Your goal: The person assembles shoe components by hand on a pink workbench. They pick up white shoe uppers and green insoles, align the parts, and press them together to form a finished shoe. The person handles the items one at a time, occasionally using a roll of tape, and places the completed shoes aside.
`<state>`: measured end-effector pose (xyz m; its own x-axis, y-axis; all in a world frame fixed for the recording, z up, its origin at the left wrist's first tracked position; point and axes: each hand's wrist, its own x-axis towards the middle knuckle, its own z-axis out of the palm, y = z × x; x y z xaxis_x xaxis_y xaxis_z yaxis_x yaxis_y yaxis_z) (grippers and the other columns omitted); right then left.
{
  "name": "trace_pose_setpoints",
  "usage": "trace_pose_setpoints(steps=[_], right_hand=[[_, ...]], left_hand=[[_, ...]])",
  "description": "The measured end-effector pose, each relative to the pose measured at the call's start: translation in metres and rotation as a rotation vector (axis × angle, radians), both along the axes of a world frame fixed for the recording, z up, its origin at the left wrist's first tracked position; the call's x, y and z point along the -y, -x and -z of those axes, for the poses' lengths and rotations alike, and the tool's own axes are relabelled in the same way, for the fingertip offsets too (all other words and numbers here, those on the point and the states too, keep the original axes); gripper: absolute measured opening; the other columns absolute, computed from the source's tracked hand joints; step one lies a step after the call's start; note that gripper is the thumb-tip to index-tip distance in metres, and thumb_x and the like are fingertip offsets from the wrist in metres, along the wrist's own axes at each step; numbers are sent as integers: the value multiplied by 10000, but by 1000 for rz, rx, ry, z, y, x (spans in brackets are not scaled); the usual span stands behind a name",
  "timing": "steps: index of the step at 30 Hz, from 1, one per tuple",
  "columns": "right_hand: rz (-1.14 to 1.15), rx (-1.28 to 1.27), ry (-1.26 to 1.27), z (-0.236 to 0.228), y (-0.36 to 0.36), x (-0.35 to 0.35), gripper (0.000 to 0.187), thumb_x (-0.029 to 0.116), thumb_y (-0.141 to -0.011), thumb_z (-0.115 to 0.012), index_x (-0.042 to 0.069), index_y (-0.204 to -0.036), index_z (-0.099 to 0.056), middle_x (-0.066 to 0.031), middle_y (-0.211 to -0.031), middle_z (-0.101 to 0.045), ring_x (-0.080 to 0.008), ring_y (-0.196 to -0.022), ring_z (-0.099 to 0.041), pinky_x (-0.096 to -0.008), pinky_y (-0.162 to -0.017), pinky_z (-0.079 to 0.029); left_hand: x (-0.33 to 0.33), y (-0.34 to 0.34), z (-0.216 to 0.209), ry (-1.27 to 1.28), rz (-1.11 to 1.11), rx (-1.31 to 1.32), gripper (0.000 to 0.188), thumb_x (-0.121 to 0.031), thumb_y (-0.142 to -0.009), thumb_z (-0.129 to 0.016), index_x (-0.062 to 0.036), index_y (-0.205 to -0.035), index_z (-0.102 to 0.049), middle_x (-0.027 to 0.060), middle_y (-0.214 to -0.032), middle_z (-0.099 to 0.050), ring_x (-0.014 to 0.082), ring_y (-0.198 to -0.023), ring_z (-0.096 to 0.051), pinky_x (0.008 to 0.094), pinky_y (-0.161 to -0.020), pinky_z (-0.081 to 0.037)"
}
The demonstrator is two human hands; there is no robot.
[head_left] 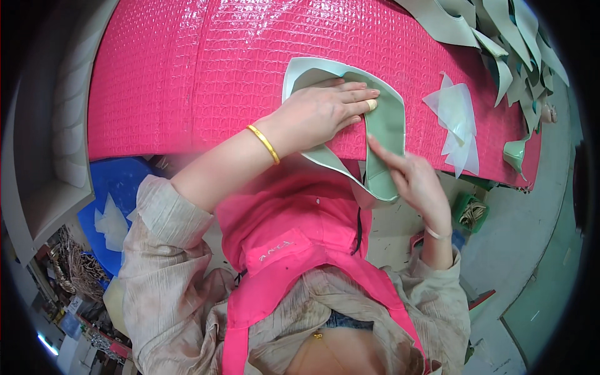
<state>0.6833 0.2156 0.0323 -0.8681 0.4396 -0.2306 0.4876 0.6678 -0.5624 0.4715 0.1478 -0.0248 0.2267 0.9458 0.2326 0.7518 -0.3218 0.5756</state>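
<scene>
A pale green, leather-like sheet piece (pixel 389 122) with white edges lies on the pink table, bent into a curved, open shape. My left hand (pixel 322 112) rests across its left part, palm down with fingers stretched out; a light wrap circles one fingertip. On the piece's right side, my right hand (pixel 417 178) touches the green surface beside a seam or edge line with an outstretched index finger. Its other fingers are loosely bent and partly hidden. The near end of the piece hangs over the table's front edge.
The table has a glossy pink quilted cover (pixel 187 81). Translucent thin sheets (pixel 459 122) lie to the right. Several similar green pieces (pixel 500 37) are heaped at the far right. Below the table stand a blue container (pixel 112 181) at left and a green basket (pixel 469 212) at right.
</scene>
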Motion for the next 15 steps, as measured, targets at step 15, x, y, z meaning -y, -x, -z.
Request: trace_pose_setpoints(steps=[15], right_hand=[[-141,92,-417,21,21,-5,706,344,-775,-571,126,-1365,-251,-51,-1397,-286,-220,-1270,-298,-437,-1033,-227]], left_hand=[[18,8,-9,36,-145,-21,376,-184,-856,-486,-56,-1209,-472,65,-1288,-442,240,-1193,-407,369,-992,-333]])
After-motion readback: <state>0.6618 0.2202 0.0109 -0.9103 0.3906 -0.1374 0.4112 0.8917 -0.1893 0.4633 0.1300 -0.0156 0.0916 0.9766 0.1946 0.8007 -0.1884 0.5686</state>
